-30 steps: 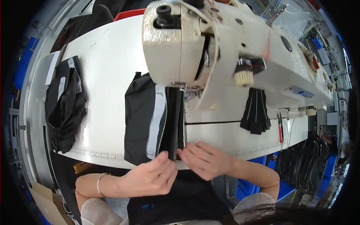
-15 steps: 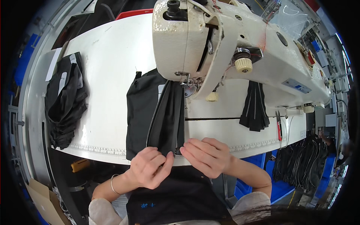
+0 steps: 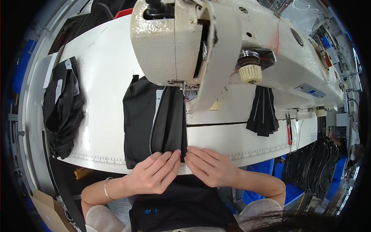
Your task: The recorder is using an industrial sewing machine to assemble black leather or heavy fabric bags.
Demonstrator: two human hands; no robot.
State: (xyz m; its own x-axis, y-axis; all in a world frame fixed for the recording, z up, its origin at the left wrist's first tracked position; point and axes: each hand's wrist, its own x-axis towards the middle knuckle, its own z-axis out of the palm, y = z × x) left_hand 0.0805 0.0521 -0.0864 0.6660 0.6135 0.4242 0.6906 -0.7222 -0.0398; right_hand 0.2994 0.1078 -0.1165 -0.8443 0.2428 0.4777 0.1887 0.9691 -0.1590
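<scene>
A black fabric piece point(image 3: 136, 127) with a long zipper point(image 3: 152, 127) and a pale strip point(image 3: 158, 101) lies under the needle area point(image 3: 187, 91) of the white sewing machine point(image 3: 162, 50). My left hand point(image 3: 156, 172) has its fingers closed on the piece's lower edge, fingertips beside the zipper. My right hand point(image 3: 208, 166), just right of it, pinches the piece's right edge at the bottom, where a second zipper edge runs up to the presser foot. The fingertips partly hide what they grip.
A pile of black pieces with white labels point(image 3: 60, 120) lies at the left. Black zipper strips point(image 3: 262, 112) and red-handled scissors point(image 3: 289, 131) lie at the right. Black items hang point(image 3: 305, 170) beyond the table edge by blue bins point(image 3: 261, 168); a carton point(image 3: 46, 205) stands lower left.
Since a second ago the zipper side has folded over much of the pale strip. My left hand has shifted onto the piece's lower edge, its fingers now laid flatter beside my right hand's.
</scene>
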